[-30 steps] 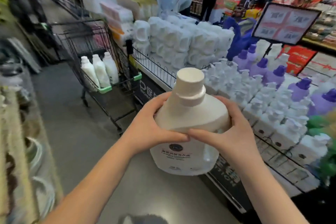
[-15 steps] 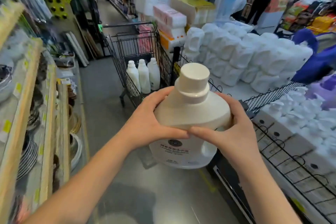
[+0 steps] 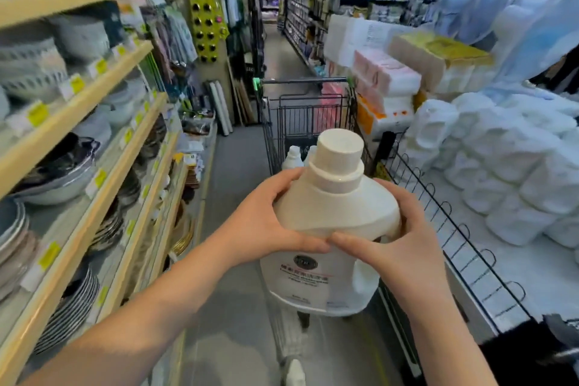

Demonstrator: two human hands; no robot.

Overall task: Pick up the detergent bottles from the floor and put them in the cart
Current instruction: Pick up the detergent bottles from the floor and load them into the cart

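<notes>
Both hands clasp a big white detergent bottle (image 3: 332,229) upright in mid-air: left hand (image 3: 269,222) and right hand (image 3: 404,247) wrapped round its shoulders, fingers closed on it, just before the cart (image 3: 305,113), where smaller bottles (image 3: 293,160) stand.

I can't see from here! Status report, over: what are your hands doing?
Left hand and right hand both clamped on big white detergent bottle, held upright. Cart straight ahead, small bottles inside. Nothing in the way.
</notes>
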